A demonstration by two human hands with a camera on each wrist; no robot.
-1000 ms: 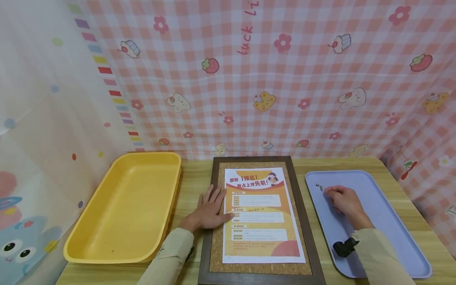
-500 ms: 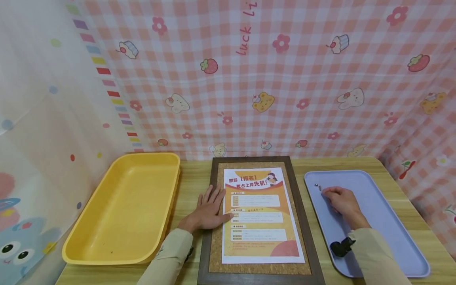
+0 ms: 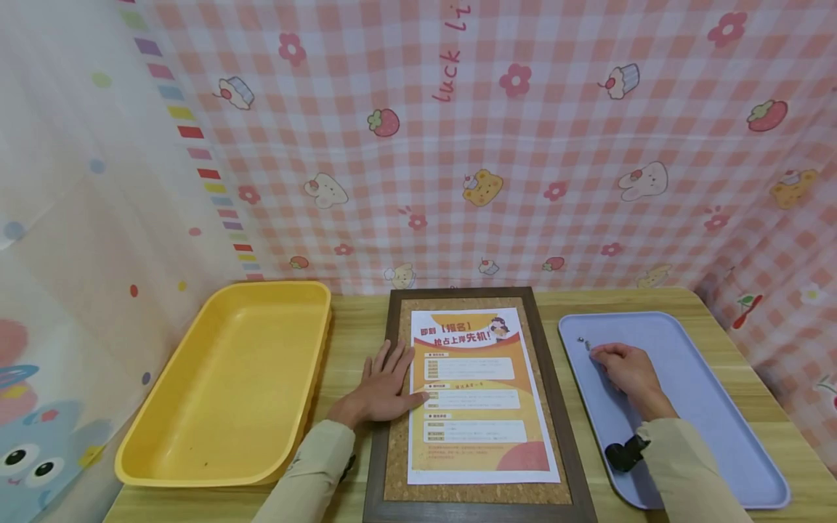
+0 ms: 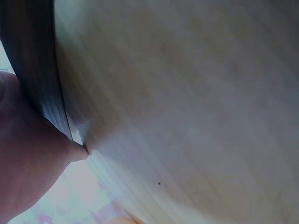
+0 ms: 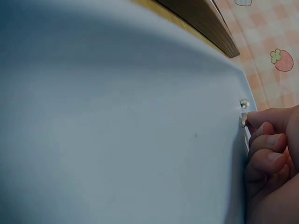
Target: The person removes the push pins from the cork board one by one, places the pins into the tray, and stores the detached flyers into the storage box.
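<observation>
Fingers spread, my left hand (image 3: 386, 392) rests on the left side of a framed cork board (image 3: 480, 494), its thumb over the edge of a printed orange-and-white sheet (image 3: 471, 428). Over the lilac tray (image 3: 706, 407), my right hand (image 3: 634, 374) has its fingers curled, and its fingertips pinch at a small shiny thumbtack (image 5: 244, 119). The thumb's contact is hidden. Just beyond lies another small shiny tack (image 5: 244, 103), near the tray's far left corner. The left wrist view has part of the left hand (image 4: 32, 154) against the dark frame (image 4: 35, 65).
A yellow tray (image 3: 222, 392) stands left of the board on the wooden table (image 3: 353, 327). Behind the table hangs a pink checked cloth (image 3: 418, 145). A black wrist camera (image 3: 625, 455) sits at the right cuff, above the lilac tray.
The view shifts slightly. Both hands keep nearly the same place, the left on the board and the right at the tacks.
</observation>
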